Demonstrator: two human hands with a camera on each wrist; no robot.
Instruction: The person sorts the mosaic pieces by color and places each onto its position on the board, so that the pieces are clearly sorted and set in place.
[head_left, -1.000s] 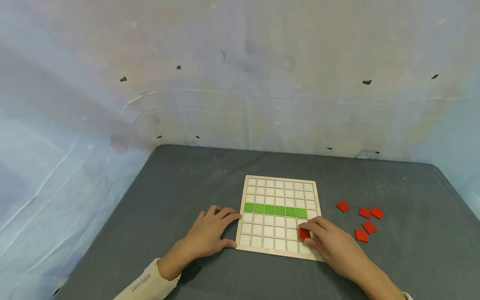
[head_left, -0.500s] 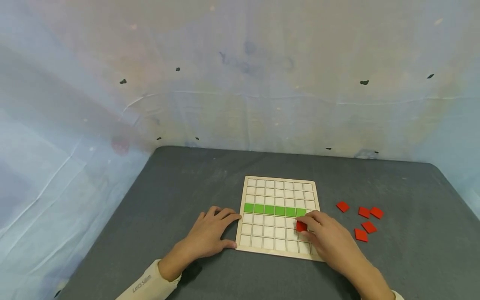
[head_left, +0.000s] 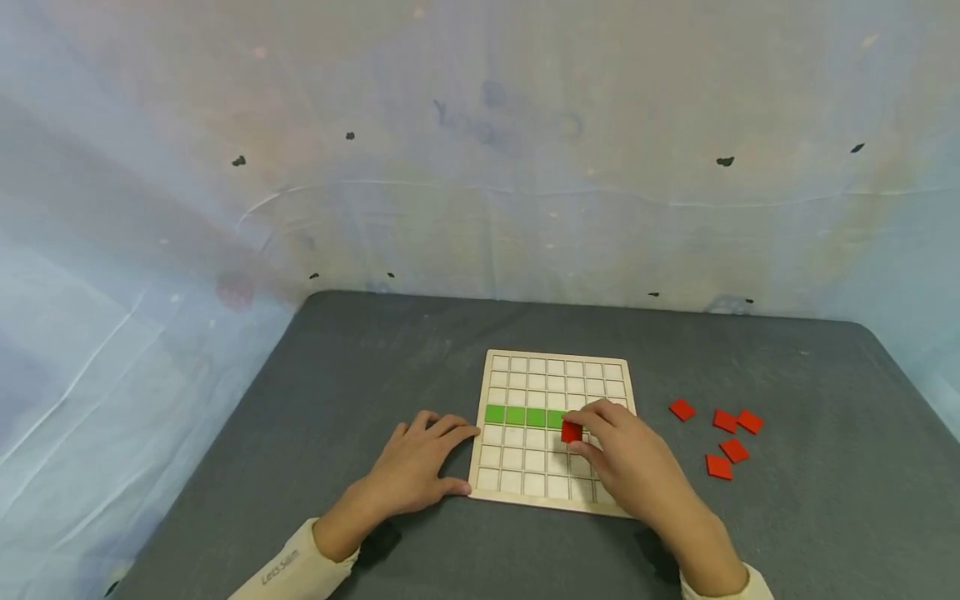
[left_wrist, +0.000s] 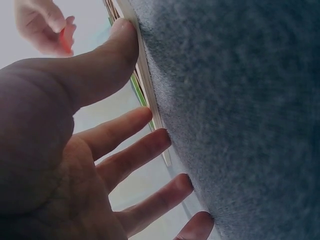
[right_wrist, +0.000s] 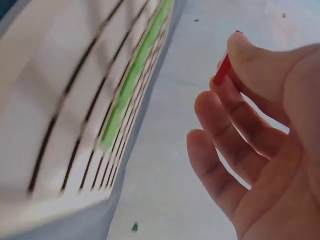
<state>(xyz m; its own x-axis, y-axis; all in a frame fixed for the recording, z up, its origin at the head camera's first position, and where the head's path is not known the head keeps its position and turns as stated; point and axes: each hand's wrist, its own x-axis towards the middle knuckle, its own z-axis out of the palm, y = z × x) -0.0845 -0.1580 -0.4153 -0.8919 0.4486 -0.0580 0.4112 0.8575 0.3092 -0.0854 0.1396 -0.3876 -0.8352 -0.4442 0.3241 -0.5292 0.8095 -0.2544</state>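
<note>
Pinching a red tile (head_left: 572, 432), your right grip (head_left: 633, 462) part-hides the board (head_left: 536, 461)
At its left edge, your spread left grip (head_left: 420, 462); right, five tiles (head_left: 725, 421); sleeve (head_left: 296, 569) starts "Lets"

Ok so the right hand (head_left: 630, 462) has carried its red tile (head_left: 572, 432) away from the board's (head_left: 513, 457) near right corner, farther from the near edge, closer to the left one. Now it's kinda blocking the green row's (head_left: 526, 417) right end.
</note>
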